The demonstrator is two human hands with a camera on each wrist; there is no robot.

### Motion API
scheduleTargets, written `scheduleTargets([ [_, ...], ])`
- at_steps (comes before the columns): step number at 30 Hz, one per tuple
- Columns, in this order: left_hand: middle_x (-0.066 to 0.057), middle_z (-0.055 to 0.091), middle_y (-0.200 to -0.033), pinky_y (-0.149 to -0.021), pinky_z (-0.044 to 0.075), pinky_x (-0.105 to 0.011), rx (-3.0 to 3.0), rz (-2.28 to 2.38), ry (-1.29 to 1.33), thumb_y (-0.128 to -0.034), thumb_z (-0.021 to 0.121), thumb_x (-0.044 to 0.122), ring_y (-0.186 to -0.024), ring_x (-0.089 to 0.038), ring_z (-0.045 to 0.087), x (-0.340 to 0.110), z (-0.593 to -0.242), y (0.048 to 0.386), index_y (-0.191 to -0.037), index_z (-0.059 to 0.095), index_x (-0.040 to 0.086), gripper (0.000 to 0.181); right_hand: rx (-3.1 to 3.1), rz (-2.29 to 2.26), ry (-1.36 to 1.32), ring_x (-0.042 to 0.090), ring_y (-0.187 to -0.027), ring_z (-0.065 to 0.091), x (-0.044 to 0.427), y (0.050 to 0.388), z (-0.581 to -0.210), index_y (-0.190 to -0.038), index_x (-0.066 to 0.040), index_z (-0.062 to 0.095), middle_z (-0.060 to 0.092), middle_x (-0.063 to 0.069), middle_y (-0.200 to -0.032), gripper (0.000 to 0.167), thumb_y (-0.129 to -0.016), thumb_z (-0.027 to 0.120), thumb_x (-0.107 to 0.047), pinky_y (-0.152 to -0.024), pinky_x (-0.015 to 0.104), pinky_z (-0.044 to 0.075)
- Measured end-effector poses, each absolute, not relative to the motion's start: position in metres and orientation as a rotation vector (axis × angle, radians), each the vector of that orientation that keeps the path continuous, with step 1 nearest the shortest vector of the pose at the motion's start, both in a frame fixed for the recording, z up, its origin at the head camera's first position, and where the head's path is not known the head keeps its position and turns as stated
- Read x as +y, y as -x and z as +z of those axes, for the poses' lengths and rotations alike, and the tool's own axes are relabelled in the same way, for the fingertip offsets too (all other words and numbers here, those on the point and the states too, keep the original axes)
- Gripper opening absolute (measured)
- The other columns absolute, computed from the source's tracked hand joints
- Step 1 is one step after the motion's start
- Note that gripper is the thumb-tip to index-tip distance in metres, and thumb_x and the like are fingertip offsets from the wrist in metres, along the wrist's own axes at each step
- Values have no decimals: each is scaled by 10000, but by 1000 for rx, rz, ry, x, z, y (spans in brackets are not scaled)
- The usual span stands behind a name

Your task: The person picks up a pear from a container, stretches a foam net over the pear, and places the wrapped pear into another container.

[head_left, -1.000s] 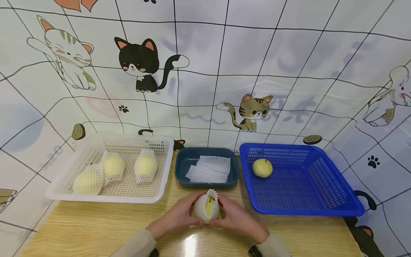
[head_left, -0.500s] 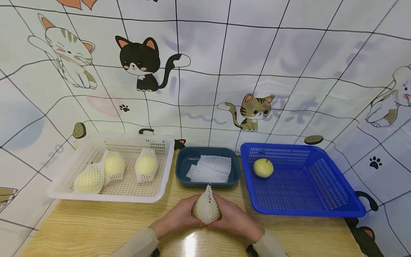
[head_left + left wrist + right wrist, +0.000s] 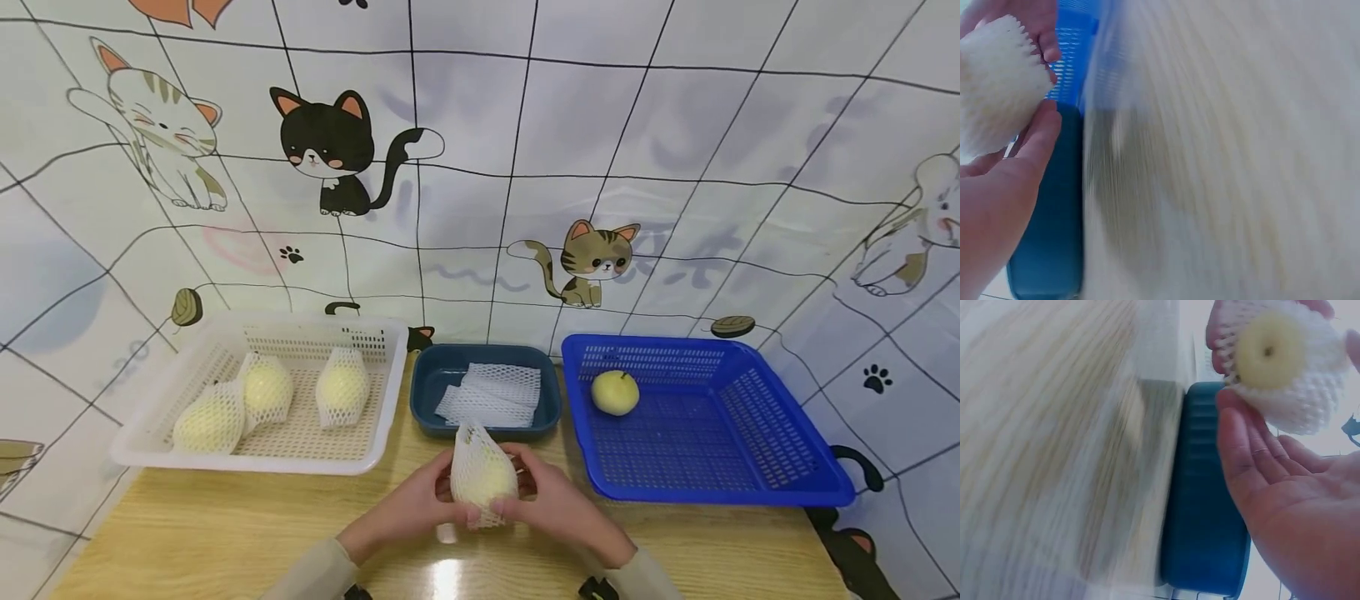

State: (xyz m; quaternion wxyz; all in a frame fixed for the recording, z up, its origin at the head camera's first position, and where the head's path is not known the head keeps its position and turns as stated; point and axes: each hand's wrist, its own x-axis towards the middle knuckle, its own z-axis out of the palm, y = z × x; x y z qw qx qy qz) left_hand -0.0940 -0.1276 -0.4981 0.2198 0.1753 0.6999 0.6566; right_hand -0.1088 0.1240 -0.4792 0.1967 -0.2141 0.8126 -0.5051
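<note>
A pale yellow pear in a white foam net sleeve (image 3: 486, 479) is held between both hands above the front of the table. My left hand (image 3: 411, 505) grips its left side, thumb low on the near face. From the right, my right hand (image 3: 553, 502) holds it with curled fingers and the thumb in front. The sleeve's top end gathers to a point tilted up and left. In the right wrist view the pear's bare bottom (image 3: 1269, 350) shows through the open end of the net. The left wrist view shows the netted side (image 3: 997, 90).
Behind the hands stands a dark teal tray (image 3: 420, 421) with flat foam nets (image 3: 491, 396). At left, a white basket (image 3: 315, 462) contains several netted pears (image 3: 342, 387). On the right, a blue basket (image 3: 720, 492) bears one bare yellow pear (image 3: 615, 392).
The net's opening, spread around the stem a second ago, has been drawn together over the top. The pear has since been lifted and tipped, its pointed end now leaning left and away.
</note>
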Motion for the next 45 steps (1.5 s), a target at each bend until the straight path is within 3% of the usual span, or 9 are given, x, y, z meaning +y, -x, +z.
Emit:
scheduleTargets([
  [7, -180, 583, -1363, -978, 527, -301, 1675, 2060, -314, -1001, 674, 194, -1184, -190, 621, -119, -496, 90, -1551, 242, -105, 760, 2280, -1487, 635, 168, -1028, 682, 125, 103, -475, -1465, -39, 460, 650, 122, -1202, 532, -1034, 632, -299, -820, 286, 573],
  [12, -135, 611, -1319, -1008, 505, -334, 1469, 2201, -198, -1034, 602, 181, -1158, -184, 622, -115, -495, 88, -1533, 226, -116, 692, 2475, -1489, 725, 177, -1011, 639, 128, 98, -474, -1441, -161, 517, 599, 2, -1242, 581, -946, 776, -321, -838, 326, 559],
  [17, -136, 606, -1324, -993, 517, -340, 1428, 2240, -157, -1058, 578, 206, -1169, -198, 627, -114, -492, 89, -1535, 225, -102, 669, 2687, -1480, 1071, 189, -1078, 580, 127, 98, -476, -1302, -198, 568, 552, -35, -1262, 555, -845, 877, -249, -862, 400, 537],
  [21, -142, 587, -1330, -964, 528, -330, 1401, 2244, -131, -1072, 561, 226, -1163, -198, 626, -113, -489, 89, -1544, 214, -86, 663, 2832, -1404, 1311, 155, -1107, 557, 128, 99, -478, -1244, -190, 599, 541, -21, -1247, 443, -879, 848, -228, -902, 348, 518],
  [25, -148, 585, -1329, -919, 542, -312, 1395, 2248, -114, -1085, 540, 261, -1141, -193, 637, -111, -486, 88, -1560, 200, -56, 665, 2936, -1369, 1445, 159, -1048, 605, 127, 102, -478, -1199, -147, 646, 584, 2, -1185, 244, -1009, 696, -291, -911, 244, 500],
  [29, -152, 584, -1327, -900, 546, -292, 1393, 2266, -97, -1086, 541, 278, -1130, -185, 644, -109, -484, 89, -1569, 196, -41, 674, 2978, -1405, 1502, 137, -964, 652, 124, 103, -475, -1128, -134, 685, 640, -15, -1105, 207, -1073, 561, -291, -852, 191, 514],
  [33, -150, 589, -1293, -880, 557, -287, 1408, 2311, -38, -1066, 578, 263, -1093, -176, 653, -105, -482, 91, -1553, 229, -37, 670, 2953, -1421, 1563, 125, -919, 663, 123, 101, -474, -1059, -143, 690, 665, -32, -1049, 68, -1005, 660, -114, -825, 207, 535],
  [38, -184, 598, -1283, -886, 573, -319, 1479, 2344, 2, -1034, 626, 222, -1066, -199, 672, -101, -480, 94, -1527, 265, -47, 668, 2879, -1384, 1615, 111, -904, 671, 122, 96, -477, -1043, -146, 686, 681, -21, -1046, 305, -827, 741, 62, -824, 206, 544],
  [45, -213, 570, -1349, -936, 555, -351, 1604, 2270, -46, -1025, 637, 219, -1121, -220, 643, -102, -480, 96, -1551, 279, -21, 680, 2760, -1587, 1346, 140, -977, 647, 126, 94, -479, -1087, -169, 667, 670, -19, -1065, 310, -855, 758, 15, -869, 276, 535],
])
